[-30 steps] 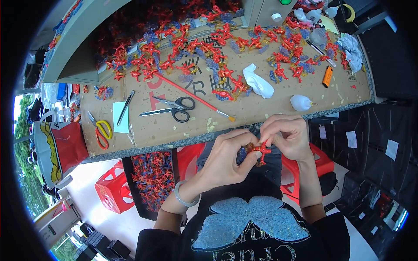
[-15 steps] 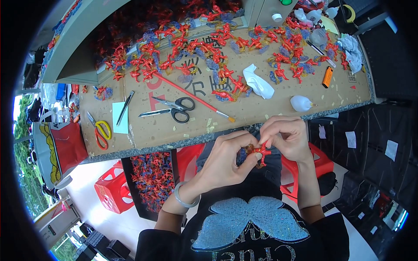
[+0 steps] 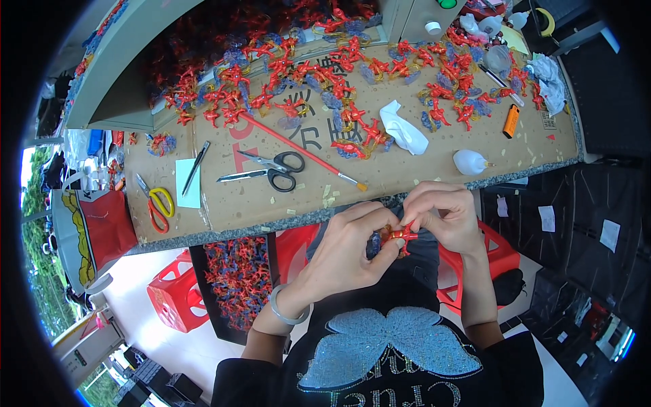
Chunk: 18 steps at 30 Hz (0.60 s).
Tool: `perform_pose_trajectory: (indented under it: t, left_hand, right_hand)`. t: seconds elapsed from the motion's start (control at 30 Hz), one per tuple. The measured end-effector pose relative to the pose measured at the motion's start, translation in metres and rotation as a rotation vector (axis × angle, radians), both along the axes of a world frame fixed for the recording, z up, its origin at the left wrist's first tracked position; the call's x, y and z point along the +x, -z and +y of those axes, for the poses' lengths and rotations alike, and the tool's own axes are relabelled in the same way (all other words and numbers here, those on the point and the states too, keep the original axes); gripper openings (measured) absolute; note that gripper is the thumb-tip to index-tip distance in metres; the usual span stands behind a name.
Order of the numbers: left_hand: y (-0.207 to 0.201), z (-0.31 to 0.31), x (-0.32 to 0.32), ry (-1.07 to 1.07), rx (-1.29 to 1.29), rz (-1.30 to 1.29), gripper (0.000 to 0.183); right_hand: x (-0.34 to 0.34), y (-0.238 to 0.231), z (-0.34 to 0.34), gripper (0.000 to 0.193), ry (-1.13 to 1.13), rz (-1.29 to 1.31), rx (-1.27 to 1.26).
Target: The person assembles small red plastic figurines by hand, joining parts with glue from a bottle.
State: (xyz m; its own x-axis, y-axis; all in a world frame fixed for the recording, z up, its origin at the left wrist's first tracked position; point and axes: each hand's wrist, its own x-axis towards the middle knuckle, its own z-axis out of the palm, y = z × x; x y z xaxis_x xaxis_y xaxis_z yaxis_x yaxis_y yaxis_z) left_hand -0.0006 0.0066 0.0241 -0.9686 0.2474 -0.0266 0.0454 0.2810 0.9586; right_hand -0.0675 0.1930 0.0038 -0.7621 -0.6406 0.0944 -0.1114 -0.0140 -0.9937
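Red figurine (image 3: 401, 235), long axis lying crosswise, pinched between left hand (image 3: 352, 247) and right hand (image 3: 444, 217).

Work table (image 3: 407, 183), brown cardboard-covered top with grey speckled edge. On it: black-handled scissors (image 3: 271, 169), yellow-handled scissors (image 3: 156, 203), long red brush (image 3: 298, 150), pen on a white paper slip (image 3: 188, 182), white glue bottle (image 3: 469, 162), orange lighter (image 3: 510, 121), crumpled white wrapper (image 3: 401, 129), many small red figures (image 3: 339, 81).
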Motion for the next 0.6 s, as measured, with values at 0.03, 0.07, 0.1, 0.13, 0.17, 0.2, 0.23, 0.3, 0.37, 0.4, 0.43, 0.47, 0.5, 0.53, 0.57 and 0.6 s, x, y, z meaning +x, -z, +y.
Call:
perform_pose_trajectory:
  t: [0.03,0.07,0.1,0.13,0.17,0.2,0.23,0.3,0.37,0.4,0.43,0.47,0.5,0.53,0.57,0.6]
  left_hand:
    - [-0.001,-0.001,0.0,-0.013,-0.042,0.025,0.013]
    - [-0.002,-0.001,0.001,-0.026,-0.084,0.05,0.013]
    - [-0.003,-0.002,0.001,-0.026,-0.084,0.051,0.013]
    - [-0.004,-0.003,0.002,-0.027,-0.109,0.074,0.013]
    - [-0.004,-0.003,0.002,-0.028,-0.135,0.097,0.013]
    - [-0.005,-0.004,0.003,-0.03,-0.135,0.097,0.013]
    - [-0.005,-0.005,0.003,-0.034,-0.148,0.13,0.013]
    - [-0.004,-0.005,0.005,-0.039,-0.16,0.163,0.013]
    - [-0.001,-0.003,0.008,-0.037,-0.167,0.149,0.013]
    - [-0.001,-0.003,0.008,-0.038,-0.168,0.151,0.013]
    - [0.001,-0.003,0.009,-0.042,-0.15,0.115,0.013]
    - [0.003,-0.003,0.009,-0.046,-0.132,0.077,0.014]
    - [0.003,-0.004,0.007,-0.048,-0.133,0.076,0.014]
    - [0.004,-0.005,0.005,-0.045,-0.084,0.029,0.014]
    - [0.006,-0.006,0.002,-0.043,-0.034,-0.019,0.014]
    - [0.006,-0.006,0.0,-0.042,-0.034,-0.017,0.014]
  right_hand:
    - [0.0,0.0,0.0,0.009,-0.002,0.0,-0.001]
    - [0.001,0.0,0.0,0.01,0.006,0.005,0.005]
    - [0.002,0.0,0.0,0.011,0.015,0.009,0.012]
    - [0.003,0.001,0.0,0.011,0.014,0.009,0.012]
    - [0.004,0.002,0.0,0.012,0.013,0.02,0.02]
    - [0.005,0.003,0.0,0.014,0.011,0.032,0.028]
    - [0.006,0.003,0.0,0.014,0.01,0.031,0.028]
    - [0.008,0.001,0.0,0.014,0.013,0.108,0.044]
    - [0.012,0.0,0.0,0.014,0.021,0.103,0.051]
    - [0.011,-0.001,-0.001,0.013,0.027,0.102,0.056]
    - [0.011,0.0,-0.002,0.013,0.027,0.102,0.055]
    - [0.01,0.001,-0.002,0.013,0.027,0.101,0.062]
    - [0.008,0.002,-0.003,0.012,0.025,0.103,0.067]
    - [0.006,0.004,-0.005,0.012,0.023,0.101,0.066]
    - [0.003,0.007,-0.006,0.012,0.031,0.084,0.071]
    - [0.001,0.006,-0.006,0.011,0.042,0.072,0.077]
